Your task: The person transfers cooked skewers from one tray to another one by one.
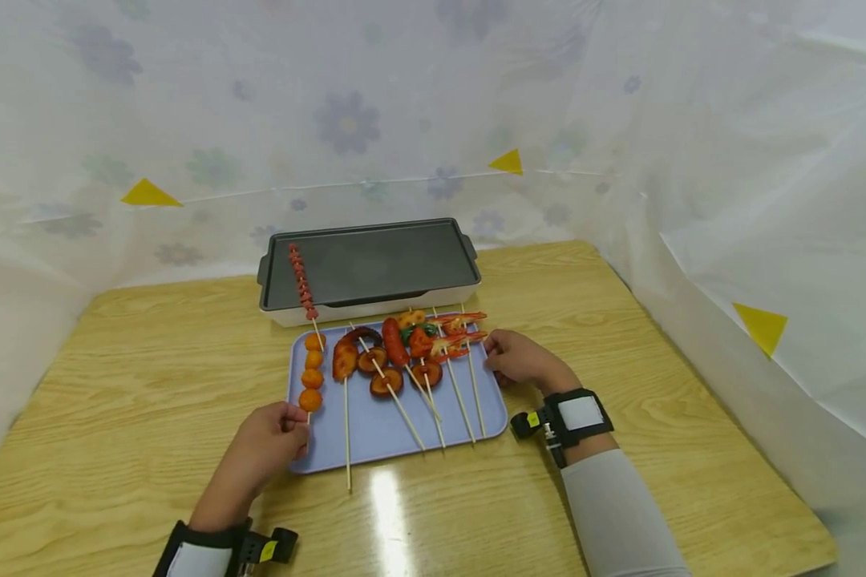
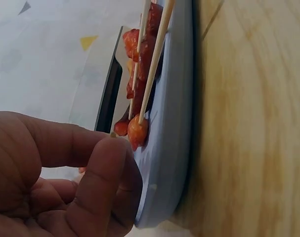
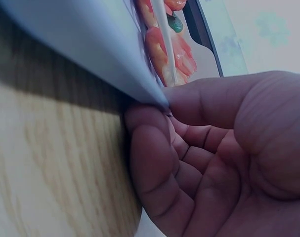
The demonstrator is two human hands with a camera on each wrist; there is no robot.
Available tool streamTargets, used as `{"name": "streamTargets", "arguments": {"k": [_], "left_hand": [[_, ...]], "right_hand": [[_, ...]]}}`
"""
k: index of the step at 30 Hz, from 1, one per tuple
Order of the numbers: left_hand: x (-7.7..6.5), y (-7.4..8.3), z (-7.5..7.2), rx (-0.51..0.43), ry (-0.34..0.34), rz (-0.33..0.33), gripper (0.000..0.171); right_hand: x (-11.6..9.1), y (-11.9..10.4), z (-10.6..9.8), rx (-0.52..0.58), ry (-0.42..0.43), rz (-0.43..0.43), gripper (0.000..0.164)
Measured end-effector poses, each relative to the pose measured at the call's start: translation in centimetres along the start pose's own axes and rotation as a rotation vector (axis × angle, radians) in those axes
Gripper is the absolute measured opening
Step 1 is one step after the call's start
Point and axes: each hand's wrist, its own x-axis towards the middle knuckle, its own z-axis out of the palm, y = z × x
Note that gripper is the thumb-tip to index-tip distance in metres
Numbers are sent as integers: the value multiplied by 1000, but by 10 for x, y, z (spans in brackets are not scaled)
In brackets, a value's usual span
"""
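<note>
In the head view my left hand (image 1: pixel 270 441) pinches the lower end of a skewer of orange balls (image 1: pixel 312 378) over the left side of a lavender tray (image 1: pixel 375 437). The left wrist view shows the stick's tip between thumb and index finger (image 2: pixel 103 158). My right hand (image 1: pixel 520 358) grips the tray's right rim, thumb on top and fingers below, as the right wrist view shows. On the tray lie a squid skewer (image 1: pixel 346 358), mushroom skewers (image 1: pixel 386 383), a sausage skewer (image 1: pixel 394 340) and shrimp skewers (image 1: pixel 455 344).
Behind the tray stands a dark grill plate (image 1: pixel 382 260) with a pale base. A skewer of small red pieces (image 1: pixel 302 280) lies across its left side, its stick reaching over the front edge. White floral sheeting (image 1: pixel 404 104) surrounds the wooden table (image 1: pixel 151 385).
</note>
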Motion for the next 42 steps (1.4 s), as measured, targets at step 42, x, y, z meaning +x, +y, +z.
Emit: {"name": "streamTargets", "arguments": {"k": [42], "left_hand": [[-2, 8, -3, 321, 128, 190, 37]], "right_hand": [[4, 3, 0, 27, -10, 21, 15]]}}
